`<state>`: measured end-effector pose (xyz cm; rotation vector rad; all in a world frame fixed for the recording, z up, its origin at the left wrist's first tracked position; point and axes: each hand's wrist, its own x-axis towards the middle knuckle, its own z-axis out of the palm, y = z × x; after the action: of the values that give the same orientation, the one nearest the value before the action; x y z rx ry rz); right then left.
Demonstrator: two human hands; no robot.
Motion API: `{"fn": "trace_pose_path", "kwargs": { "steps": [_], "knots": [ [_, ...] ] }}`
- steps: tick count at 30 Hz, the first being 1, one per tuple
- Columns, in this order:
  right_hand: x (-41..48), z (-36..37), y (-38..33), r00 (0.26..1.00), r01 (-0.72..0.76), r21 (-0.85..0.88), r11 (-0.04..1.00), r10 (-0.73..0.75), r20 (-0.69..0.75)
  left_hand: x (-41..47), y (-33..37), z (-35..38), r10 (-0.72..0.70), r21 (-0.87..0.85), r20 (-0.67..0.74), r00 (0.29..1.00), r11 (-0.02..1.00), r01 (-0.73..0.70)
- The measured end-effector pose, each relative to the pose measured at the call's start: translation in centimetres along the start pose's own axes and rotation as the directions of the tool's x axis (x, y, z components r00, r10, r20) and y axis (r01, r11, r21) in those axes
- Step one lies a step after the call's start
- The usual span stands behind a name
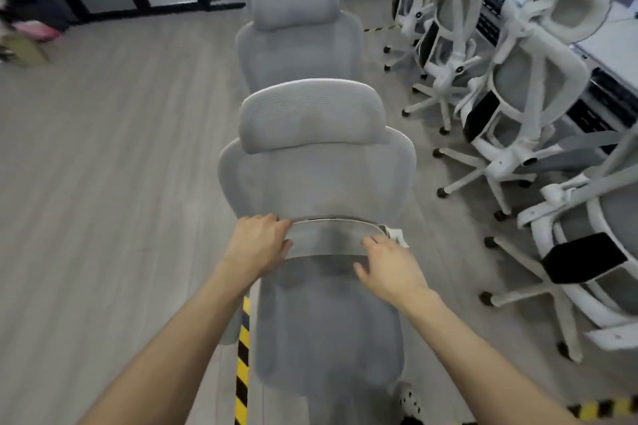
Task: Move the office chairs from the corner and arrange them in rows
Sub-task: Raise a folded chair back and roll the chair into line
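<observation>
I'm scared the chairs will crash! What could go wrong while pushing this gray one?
1. The gray chair sits close behind the next chair in the row; pushing further could bump it.
2. The white chairs' legs stick out on the right, so wheels might tangle.
3. The left hand grips the back band, but the right hand seems only to rest on it, so the chair may swivel.

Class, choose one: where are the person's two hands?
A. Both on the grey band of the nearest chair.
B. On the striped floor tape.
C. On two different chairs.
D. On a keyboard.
A: the left hand grips the left end of the grey band on the nearest chair, and the right hand rests on its right part.
</observation>
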<state>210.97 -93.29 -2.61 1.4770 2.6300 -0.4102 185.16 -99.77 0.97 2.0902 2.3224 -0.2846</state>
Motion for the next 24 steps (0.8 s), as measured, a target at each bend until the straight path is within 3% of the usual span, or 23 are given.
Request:
{"fn": "trace_pose_path", "kwargs": {
  "steps": [8,11,14,18,21,24],
  "knots": [
    [1.0,-0.4,-5.4,0.999,-0.019,0.03,0.999,0.02,-0.044,2.0,-5.2,-2.5,0.009,0.027,-0.086,0.996,1.0,-0.007],
    [2.4,0.0,-6.5,0.998,-0.002,0.034,0.999,0.004,-0.058,4.1,-6.9,-3.9,0.025,0.012,-0.179,0.983,1.0,-0.023],
    [4.1,0.5,-7.9,0.999,-0.021,0.032,0.999,0.022,-0.031,6.7,-9.0,-6.1,0.077,0.001,-0.35,0.934,0.997,-0.082],
    [7.8,1.6,-10.6,0.996,-0.071,0.067,0.995,0.074,-0.046,12.7,-11.9,-8.2,0.182,-0.018,-0.547,0.817,0.973,-0.229],
    [11.4,2.4,-13.0,0.986,-0.16,0.089,0.983,0.164,-0.042,19.1,-13.7,-10.0,0.284,-0.136,-0.488,0.825,0.909,-0.394],
    [14.1,3.5,-16.1,0.953,-0.291,0.139,0.947,0.299,-0.043,24.7,-13.6,-11.0,0.477,-0.34,-0.276,0.834,0.763,-0.549]
  ]
}}
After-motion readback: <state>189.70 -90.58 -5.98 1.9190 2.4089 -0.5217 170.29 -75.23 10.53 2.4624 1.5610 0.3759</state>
